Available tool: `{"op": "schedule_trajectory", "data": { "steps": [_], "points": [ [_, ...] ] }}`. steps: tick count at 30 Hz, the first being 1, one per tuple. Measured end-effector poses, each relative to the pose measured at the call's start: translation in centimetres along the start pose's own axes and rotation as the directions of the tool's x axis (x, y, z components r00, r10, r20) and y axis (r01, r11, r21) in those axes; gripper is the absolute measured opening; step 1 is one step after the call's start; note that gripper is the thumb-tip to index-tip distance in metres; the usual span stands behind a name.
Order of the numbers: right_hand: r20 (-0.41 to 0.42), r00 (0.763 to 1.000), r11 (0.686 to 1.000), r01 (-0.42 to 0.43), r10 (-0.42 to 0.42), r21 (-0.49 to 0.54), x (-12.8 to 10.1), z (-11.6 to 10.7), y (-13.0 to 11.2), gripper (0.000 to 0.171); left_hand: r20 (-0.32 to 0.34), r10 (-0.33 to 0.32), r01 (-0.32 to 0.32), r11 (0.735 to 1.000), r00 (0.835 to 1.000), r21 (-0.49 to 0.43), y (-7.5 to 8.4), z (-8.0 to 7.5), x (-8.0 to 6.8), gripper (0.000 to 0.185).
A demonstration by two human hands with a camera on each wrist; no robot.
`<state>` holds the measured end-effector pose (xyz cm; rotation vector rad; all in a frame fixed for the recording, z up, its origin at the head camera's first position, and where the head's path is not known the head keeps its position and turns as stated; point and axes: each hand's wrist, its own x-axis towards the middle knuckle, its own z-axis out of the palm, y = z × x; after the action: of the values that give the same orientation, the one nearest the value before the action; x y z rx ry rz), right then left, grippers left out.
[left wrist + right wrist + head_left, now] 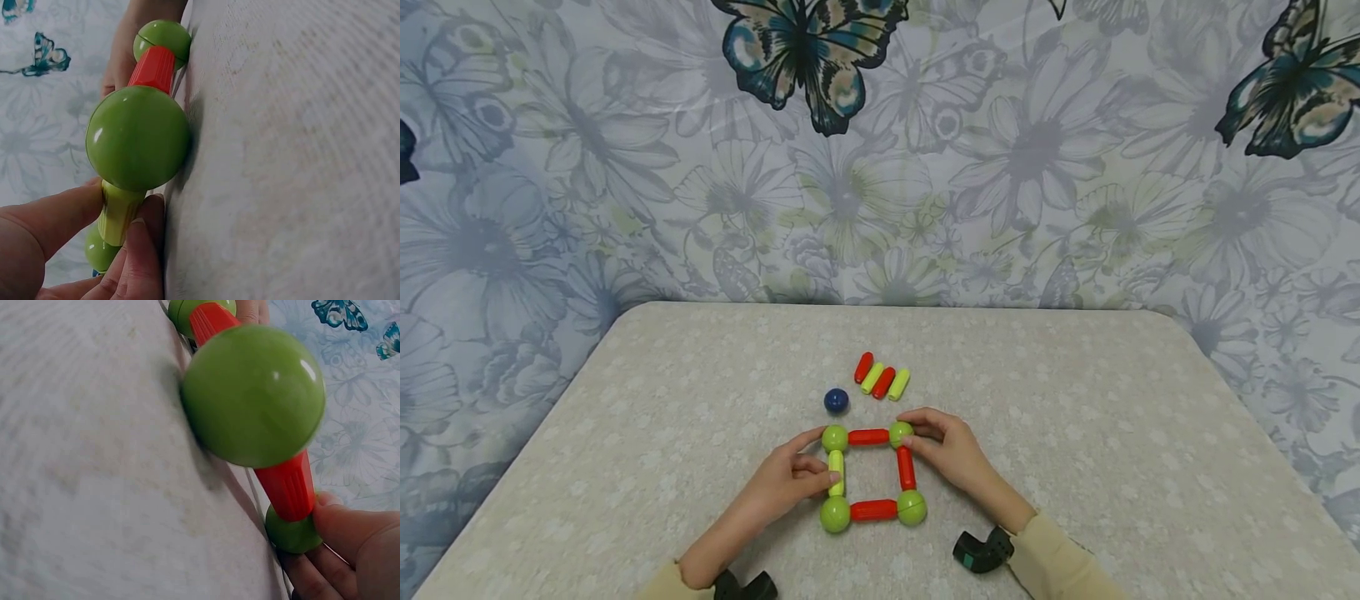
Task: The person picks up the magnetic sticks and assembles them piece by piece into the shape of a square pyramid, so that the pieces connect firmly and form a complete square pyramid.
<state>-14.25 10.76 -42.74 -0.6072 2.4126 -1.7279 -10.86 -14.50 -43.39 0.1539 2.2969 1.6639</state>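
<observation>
Risk lies in the joints of the square frame of glossy green plastic balls and short red and yellow-green plastic rods (871, 473), lying flat near the table's (1075, 433) front edge; a sideways tug could, I judge, pull a rod loose. Left hand (790, 482) reaches in low, its grip pinching the yellow-green rod (836, 472); right hand (951, 450) mirrors it, fingertips closed on the far right green ball (900, 432). Spare rods (882, 380) and a dark blue ball (836, 401) lie just beyond.
</observation>
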Motion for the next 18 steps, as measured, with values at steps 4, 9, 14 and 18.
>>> {"op": "schedule_trajectory", "data": {
  "steps": [4, 9, 14, 18],
  "points": [
    [-0.008, 1.000, 1.000, 0.008, -0.008, 0.004, 0.2, 0.1, 0.8, 0.027, -0.020, -0.001, 0.002, 0.999, 1.000, 0.053, 0.2, 0.1, 0.0, 0.074],
    [-0.033, 0.999, 1.000, -0.004, 0.004, -0.005, 0.6, 0.3, 3.1, 0.028, -0.043, 0.029, -0.022, 0.988, 0.999, 0.154, 0.4, 0.2, 0.2, 0.072],
    [-0.042, 0.999, 1.000, -0.002, 0.002, -0.014, 0.7, 0.2, 3.3, 0.028, -0.031, 0.055, -0.049, 0.984, 0.998, 0.174, 0.4, 0.1, 0.5, 0.071],
    [-0.041, 0.999, 1.000, -0.007, 0.006, -0.010, 0.5, 0.3, 2.4, 0.028, -0.002, 0.076, -0.075, 0.983, 0.997, 0.170, 0.3, -0.1, 0.4, 0.072]
  ]
}}
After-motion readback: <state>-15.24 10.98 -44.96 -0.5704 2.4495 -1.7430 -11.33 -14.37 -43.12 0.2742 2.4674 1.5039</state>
